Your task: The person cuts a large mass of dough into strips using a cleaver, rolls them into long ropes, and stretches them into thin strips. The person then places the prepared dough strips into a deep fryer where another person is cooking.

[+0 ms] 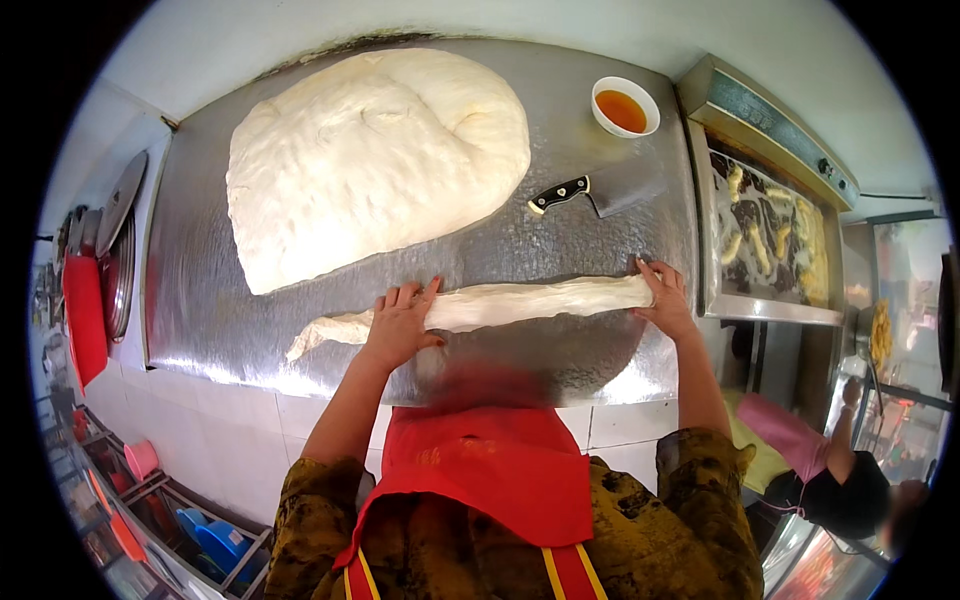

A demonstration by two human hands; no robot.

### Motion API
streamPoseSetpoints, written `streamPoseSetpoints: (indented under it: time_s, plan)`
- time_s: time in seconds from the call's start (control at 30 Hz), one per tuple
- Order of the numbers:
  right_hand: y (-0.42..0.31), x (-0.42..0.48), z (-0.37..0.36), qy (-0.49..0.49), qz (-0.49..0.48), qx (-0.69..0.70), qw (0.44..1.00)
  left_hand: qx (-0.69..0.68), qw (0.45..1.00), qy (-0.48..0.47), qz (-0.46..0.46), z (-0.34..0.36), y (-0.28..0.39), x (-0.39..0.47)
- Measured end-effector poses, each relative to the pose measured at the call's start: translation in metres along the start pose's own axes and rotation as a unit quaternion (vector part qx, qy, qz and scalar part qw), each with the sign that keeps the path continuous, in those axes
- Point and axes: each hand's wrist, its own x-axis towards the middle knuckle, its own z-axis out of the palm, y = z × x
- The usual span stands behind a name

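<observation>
A long strip of dough (536, 304) lies across the steel worktop (480, 259) before me. My left hand (401, 322) grips it left of its middle, fingers over the top and thumb at the near side; a thin, twisted tail of dough sticks out to the left. Around the strip's right end my right hand (664, 300) is closed, with thumb and fingers on its edges. Beyond the strip rests a large slab of dough (375, 165). A cleaver (622, 187) with a black handle lies flat at the right, below a white bowl (625, 107) of orange liquid.
Right of the worktop stands a deep fryer (776, 232) with dough pieces in foaming oil. A co-worker (825, 465) in a pink apron is at the lower right, near a strainer of fried pieces (881, 334). Shelving with plastic basins (225, 544) stands lower left.
</observation>
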Motion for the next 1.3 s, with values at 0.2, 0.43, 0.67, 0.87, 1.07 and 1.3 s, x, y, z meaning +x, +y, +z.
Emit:
streamPoseSetpoints:
  time_s: [0.2, 0.43, 0.67, 0.87, 1.07, 1.3]
  plan:
    - [-0.117, -0.005, -0.004, 0.062, -0.173, -0.010, 0.983, 0.022, 0.989, 0.138, -0.054, -0.018, 0.005, -0.031]
    - [-0.102, 0.036, 0.043, -0.011, -0.153, -0.058, 0.986, -0.010, 0.998, 0.053, -0.018, 0.004, -0.068, -0.040]
    - [-0.076, 0.072, -0.046, -0.248, 0.049, 0.283, 0.925, -0.318, 0.922, -0.108, -0.192, -0.080, -0.167, -0.057]
    - [-0.127, 0.060, -0.007, 0.012, -0.016, -0.003, 1.000, -0.020, 0.959, 0.005, -0.283, -0.082, -0.094, -0.048]
    - [-0.244, 0.048, 0.064, 0.050, -0.288, -0.001, 0.956, 0.042, 0.994, 0.097, -0.012, 0.010, 0.010, 0.004]
    - [-0.263, 0.043, 0.084, -0.047, -0.244, -0.025, 0.968, 0.019, 1.000, 0.011, 0.003, 0.012, 0.007, -0.001]
